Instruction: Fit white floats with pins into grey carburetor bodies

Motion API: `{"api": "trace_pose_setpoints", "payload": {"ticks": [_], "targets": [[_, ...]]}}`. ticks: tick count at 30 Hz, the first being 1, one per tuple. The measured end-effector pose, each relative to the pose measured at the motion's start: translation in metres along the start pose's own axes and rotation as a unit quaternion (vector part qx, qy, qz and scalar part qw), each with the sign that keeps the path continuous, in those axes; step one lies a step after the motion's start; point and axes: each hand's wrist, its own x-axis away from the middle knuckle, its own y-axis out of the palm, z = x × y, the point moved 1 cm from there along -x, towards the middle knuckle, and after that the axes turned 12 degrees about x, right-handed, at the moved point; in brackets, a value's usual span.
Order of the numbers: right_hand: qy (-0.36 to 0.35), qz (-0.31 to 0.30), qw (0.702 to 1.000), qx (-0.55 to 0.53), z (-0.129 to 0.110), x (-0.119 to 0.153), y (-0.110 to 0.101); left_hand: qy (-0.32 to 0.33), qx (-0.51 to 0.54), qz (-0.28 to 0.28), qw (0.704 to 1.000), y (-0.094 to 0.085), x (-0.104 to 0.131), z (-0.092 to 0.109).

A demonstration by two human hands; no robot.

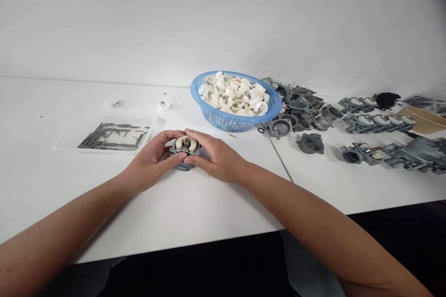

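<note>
A grey metal carburetor body (183, 166) rests on the white table in front of me, its open side facing up. Set in its top is a white ring-shaped float (193, 144). My left hand (156, 154) wraps round the body's left side, the thumb at its front edge. From the right, my right hand (219, 154) grips the same body, with its thumb close to the left thumb and its fingers over the far side. The fingers cover much of the body's sides.
Behind my hands stands a blue basket (223, 123) heaped with white floats. A tray (104, 149) of thin metal pins lies left. Grey metal bowls (303, 109) pile up right of the basket, near a thin rod (280, 158). Assembled carburetors (379, 123) line the far right.
</note>
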Motion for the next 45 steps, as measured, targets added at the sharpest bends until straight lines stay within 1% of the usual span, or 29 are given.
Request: {"api": "trace_pose_setpoints", "payload": {"ticks": [5,12,22,26,31,35,38,41,45], "targets": [[0.004,-0.002,1.0,-0.014,0.0,0.001,0.0,0.017,0.02,0.004,1.0,0.0,0.0,-0.002],[-0.012,0.005,1.0,-0.012,0.0,0.001,0.001,0.023,0.024,0.009,0.999,0.001,0.0,0.001],[0.001,0.002,0.999,-0.036,-0.002,0.002,0.002,0.014,0.029,-0.003,0.999,-0.002,0.0,-0.003],[0.003,0.003,0.998,-0.063,-0.005,0.004,0.001,0.004,0.035,-0.012,0.999,-0.004,-0.001,-0.001],[0.013,-0.003,0.998,-0.064,-0.003,0.005,0.001,0.003,0.047,-0.016,0.999,-0.002,-0.001,0.001],[0.024,-0.007,0.994,-0.104,-0.001,0.004,0.003,0.008,0.054,-0.024,0.998,-0.003,-0.002,0.0],[0.014,0.006,0.993,-0.118,-0.002,0.003,0.003,0.007,0.038,-0.018,0.999,-0.004,-0.001,0.001],[0.025,0.015,0.992,-0.125,-0.002,0.002,0.003,0.0,0.013,-0.006,1.0,-0.006,0.0,0.002],[0.033,0.014,0.99,-0.139,-0.001,0.002,0.004,0.01,-0.014,0.013,1.0,-0.01,0.001,-0.002]]}}
